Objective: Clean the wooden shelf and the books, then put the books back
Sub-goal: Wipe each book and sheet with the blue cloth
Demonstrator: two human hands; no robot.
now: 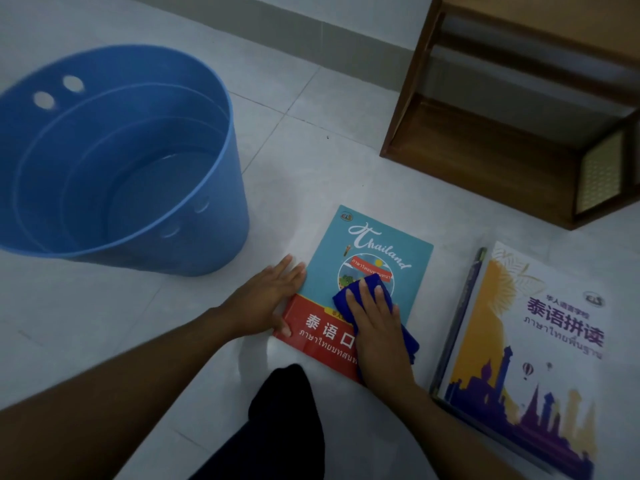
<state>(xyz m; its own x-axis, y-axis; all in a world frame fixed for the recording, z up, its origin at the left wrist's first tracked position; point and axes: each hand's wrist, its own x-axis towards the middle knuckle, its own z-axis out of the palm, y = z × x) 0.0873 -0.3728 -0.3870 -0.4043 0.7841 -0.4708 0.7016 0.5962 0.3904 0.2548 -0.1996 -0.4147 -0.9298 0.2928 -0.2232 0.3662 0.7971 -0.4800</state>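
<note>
A: Where's the book?
B: Lower centre, flat on tiles [311,161]: the Thailand paperback [375,242]. Right hand [377,327] presses a blue cloth [372,279] on it, fingers straight; left hand [273,296], flat, steadies its left edge.
A: Handling?
B: Likely light, bendy, slick; lift by the spine. Wooden shelf [485,150]: upper right.

Two forearms [145,368] come in from the bottom of the view, bare all the way to the edge of the frame. The left hand [273,296] and the right hand [377,327] are bare as well, with short, pale fingernails showing on the thumb and several fingers. Between the arms is a leg [287,414] covered in very dark cloth, black or deep navy, plain and smooth, rounded over the knee. The dim light hides any seams or weave in the cloth.
</note>
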